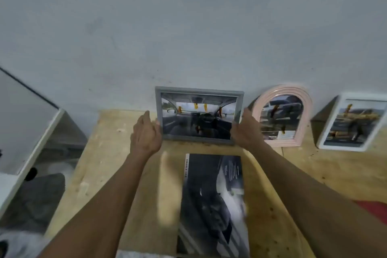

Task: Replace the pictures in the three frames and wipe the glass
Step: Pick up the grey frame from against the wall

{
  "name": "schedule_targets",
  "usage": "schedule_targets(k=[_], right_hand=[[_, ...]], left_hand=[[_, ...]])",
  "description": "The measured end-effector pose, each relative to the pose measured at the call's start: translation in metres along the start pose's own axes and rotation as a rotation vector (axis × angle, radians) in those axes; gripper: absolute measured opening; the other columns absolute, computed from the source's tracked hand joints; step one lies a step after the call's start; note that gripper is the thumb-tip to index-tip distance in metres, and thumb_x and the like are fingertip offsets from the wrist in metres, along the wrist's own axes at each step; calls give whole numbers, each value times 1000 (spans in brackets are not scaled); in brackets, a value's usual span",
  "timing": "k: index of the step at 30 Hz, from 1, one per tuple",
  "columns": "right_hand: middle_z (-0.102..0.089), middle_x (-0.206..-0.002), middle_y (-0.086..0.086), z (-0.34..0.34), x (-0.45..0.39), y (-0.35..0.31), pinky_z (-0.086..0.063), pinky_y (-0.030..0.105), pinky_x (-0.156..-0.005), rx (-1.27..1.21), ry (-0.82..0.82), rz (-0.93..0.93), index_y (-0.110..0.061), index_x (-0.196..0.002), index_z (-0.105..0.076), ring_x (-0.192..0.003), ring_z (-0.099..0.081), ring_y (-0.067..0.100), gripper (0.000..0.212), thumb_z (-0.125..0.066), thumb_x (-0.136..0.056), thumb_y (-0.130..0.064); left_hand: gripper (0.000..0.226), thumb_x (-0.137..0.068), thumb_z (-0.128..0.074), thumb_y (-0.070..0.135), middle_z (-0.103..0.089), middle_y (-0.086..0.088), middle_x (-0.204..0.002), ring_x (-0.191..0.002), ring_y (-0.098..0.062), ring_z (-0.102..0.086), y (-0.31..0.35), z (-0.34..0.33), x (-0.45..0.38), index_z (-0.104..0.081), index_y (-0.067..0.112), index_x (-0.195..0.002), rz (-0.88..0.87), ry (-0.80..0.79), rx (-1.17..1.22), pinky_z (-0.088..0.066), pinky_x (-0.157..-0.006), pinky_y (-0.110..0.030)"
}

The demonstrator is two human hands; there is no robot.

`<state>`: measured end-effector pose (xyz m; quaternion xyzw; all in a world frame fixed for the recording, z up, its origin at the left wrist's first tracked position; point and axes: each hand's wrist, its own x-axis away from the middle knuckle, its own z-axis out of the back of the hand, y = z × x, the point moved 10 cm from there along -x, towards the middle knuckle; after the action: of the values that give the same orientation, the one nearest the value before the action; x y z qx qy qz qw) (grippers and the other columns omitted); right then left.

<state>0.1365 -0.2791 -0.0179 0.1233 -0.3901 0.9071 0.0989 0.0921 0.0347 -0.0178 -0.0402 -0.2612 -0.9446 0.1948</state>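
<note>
The left hand (145,132) and right hand (246,129) are flanking the grey frame (199,91), fingers relaxed, touching its side edges.

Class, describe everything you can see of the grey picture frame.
The grey frame is rectangular, set landscape, its moulding plain and matte. It stands on the wooden table, against the wall. Behind its glossy front is a car-interior photo. The left hand and right hand flank its side edges; their contact is unclear.
</note>
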Motion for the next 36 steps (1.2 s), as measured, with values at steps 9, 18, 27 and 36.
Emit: schedule_targets(k=[9, 18, 27, 36], right_hand=[[-27, -156, 20, -46, -50, 35, -29, 39, -114, -65, 6, -303, -12, -155, 3, -138, -34, 40, 86, -54, -91, -4], [-55, -122, 15, -45, -52, 25, -45, 40, -98, -123, 95, -232, -7, -139, -32, -114, -54, 36, 49, -48, -92, -2], [-67, -107, 3, 4, 0, 9, -55, 35, -82, -244, 118, 63, -16, -128, -59, -96, -65, 24, 31, -48, -100, -14], [-66, -107, -2, 145, 86, 104, -57, 49, -84, -305, 98, 244, -19, -120, -63, -95, -64, 19, 24, -53, -99, -20]], left_hand=[[41, -108, -31, 21, -54, -26, -135, -122, -46, -51, -20, -54, -89, -41, 0, -141, 21, -47, 203, -37, -87, -37], [31, -108, -32, 17, -61, -24, -119, -105, -42, -57, -38, -37, -84, -52, 1, -125, 99, 136, 354, -29, -73, -30], [33, -106, -34, 26, -62, -25, -115, -102, -38, -57, -46, 16, -11, -56, 5, -120, 177, 373, 484, -44, -83, -43], [34, -95, -41, 40, -66, -15, -95, -81, -22, -52, 32, -40, 133, -57, 17, -74, 328, 353, 896, -43, -75, -34]])
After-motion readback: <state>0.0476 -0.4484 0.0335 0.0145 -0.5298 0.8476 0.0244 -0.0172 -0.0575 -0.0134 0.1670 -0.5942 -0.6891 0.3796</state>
